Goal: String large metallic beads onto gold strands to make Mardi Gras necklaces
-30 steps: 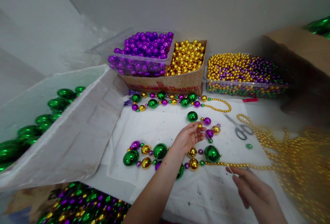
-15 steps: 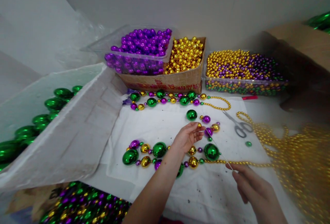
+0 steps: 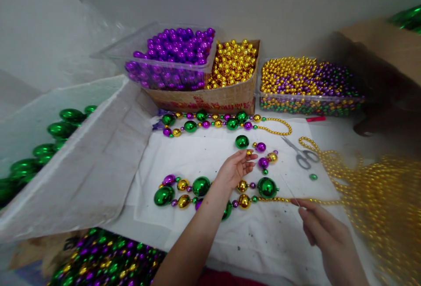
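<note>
My left hand [image 3: 237, 167] reaches over the white cloth [image 3: 259, 246], thumb and forefinger pinching a small gold bead [image 3: 249, 152]. Lower right, my right hand [image 3: 319, 222] is closed on a thin, pale needle [image 3: 290, 191] that slants up to the left, its tip apart from the bead. Beside my left fingertips lie loose purple beads [image 3: 263, 163], a gold bead [image 3: 272, 157] and a large green bead [image 3: 242, 141]. Under my left forearm runs a bead strand with big green balls [image 3: 201, 186], partly hidden. Its small gold chain [image 3: 276, 199] passes near my right fingertips.
Behind stand a clear bin of purple beads [image 3: 179, 64], a cardboard box [image 3: 223, 99] of gold beads and a tray of mixed beads [image 3: 305, 97]. Scissors [image 3: 304, 156] lie right, near heaped gold chains [image 3: 388, 198]. A foam box [image 3: 82, 163] stands left. A finished-looking strand [image 3: 217, 123] lies behind.
The view has shifted slightly. My left hand with the gold bead has drawn a little left, away from the needle. The gap between bead and needle tip is wider.
</note>
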`<state>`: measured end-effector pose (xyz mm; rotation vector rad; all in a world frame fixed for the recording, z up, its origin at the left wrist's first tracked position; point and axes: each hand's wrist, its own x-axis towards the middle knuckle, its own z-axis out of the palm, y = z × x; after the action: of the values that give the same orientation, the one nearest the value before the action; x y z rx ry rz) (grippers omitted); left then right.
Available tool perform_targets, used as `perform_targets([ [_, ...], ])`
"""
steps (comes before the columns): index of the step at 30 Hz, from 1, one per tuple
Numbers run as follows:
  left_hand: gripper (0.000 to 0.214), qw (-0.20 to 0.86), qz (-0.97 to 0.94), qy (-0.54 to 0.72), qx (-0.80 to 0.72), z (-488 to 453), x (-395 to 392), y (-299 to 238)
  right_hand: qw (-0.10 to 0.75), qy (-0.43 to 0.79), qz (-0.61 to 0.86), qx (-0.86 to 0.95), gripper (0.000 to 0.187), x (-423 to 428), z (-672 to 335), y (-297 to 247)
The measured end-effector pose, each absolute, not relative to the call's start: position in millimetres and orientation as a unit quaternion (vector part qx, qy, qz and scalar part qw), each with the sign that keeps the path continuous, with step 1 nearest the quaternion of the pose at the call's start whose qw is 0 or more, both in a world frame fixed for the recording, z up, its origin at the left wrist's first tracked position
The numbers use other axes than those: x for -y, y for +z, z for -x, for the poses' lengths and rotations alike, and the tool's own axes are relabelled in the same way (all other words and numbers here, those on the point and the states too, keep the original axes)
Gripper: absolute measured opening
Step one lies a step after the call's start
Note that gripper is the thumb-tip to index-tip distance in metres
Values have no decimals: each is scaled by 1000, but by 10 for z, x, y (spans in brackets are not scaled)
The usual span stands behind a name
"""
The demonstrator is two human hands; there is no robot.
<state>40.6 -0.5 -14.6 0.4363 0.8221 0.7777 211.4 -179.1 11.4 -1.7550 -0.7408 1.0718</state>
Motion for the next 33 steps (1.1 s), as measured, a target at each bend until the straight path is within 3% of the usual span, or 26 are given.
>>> perform_targets([
  [7,13,819,-187,383,-385,-360,-37,-142,486,431,709,273,41,1787,-2148,104],
  [23,15,821,-179,373,-392,-394,36,-156,427,459,705,333,42,1828,-1956,32],
  [33,14,821,-209,357,-395,-404,91,-111,443,403,723,343,33,1785,-1934,95],
])
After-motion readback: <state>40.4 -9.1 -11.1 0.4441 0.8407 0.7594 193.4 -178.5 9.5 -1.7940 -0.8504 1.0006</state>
